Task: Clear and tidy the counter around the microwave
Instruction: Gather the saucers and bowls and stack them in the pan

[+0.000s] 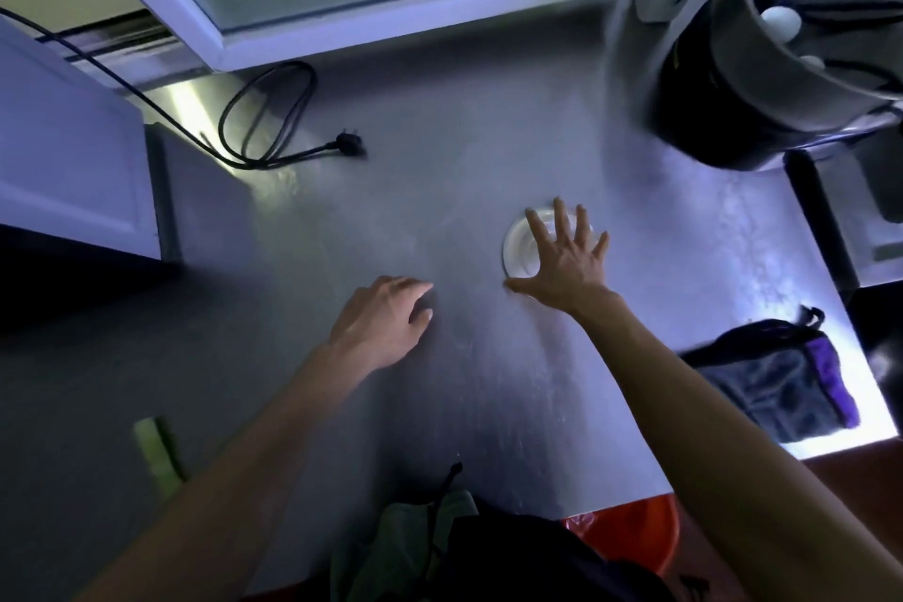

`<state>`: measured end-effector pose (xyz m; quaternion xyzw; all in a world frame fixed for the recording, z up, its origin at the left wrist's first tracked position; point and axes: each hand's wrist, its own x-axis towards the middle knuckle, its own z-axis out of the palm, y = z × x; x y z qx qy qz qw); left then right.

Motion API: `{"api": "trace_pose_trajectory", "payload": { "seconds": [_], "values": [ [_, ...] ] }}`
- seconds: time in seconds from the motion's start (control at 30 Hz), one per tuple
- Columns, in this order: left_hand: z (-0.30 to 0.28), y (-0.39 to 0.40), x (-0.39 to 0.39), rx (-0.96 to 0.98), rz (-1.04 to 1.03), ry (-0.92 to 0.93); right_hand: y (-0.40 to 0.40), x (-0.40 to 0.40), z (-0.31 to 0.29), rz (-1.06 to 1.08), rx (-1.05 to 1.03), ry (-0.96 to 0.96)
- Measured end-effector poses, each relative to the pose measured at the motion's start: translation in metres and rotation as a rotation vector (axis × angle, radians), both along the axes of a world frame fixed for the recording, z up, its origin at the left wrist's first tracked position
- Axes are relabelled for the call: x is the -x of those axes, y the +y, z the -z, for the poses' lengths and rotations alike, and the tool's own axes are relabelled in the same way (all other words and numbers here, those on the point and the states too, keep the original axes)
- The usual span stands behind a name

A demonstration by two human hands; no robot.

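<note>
A small white round dish (519, 245) lies on the steel counter (440, 191), right of centre. My right hand (562, 254) is spread flat over it with straight fingers and covers its right half. My left hand (386, 318) hovers or rests on the bare counter to the left of the dish, fingers loosely curled, holding nothing. The white microwave (68, 161) stands at the left edge of the view. Its black power cord (273, 112) lies coiled on the counter with the plug (349, 147) loose.
A large metal pot holding eggs (801, 29) stands at the back right. A dark cloth with purple trim (777, 386) lies at the counter's right front corner. A green strip (156, 450) is at the front left. An orange bucket (635, 533) sits below the front edge.
</note>
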<state>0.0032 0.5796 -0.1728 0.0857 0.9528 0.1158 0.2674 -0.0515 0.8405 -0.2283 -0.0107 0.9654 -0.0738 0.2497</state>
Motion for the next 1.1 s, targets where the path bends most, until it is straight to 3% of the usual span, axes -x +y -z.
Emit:
{"api": "trace_pose_trajectory", "payload": {
  "seconds": [0.27, 0.57, 1.1],
  "values": [
    [-0.005, -0.013, -0.008, -0.035, -0.068, 0.002, -0.013, -0.004, -0.002, -0.027, 0.011, 0.052],
    [-0.019, -0.052, -0.068, -0.074, -0.167, 0.017, -0.095, -0.045, -0.034, -0.192, 0.088, 0.148],
    [-0.045, -0.191, -0.269, -0.092, -0.461, 0.089, -0.255, -0.199, -0.084, -0.496, 0.110, 0.227]
  ]
}}
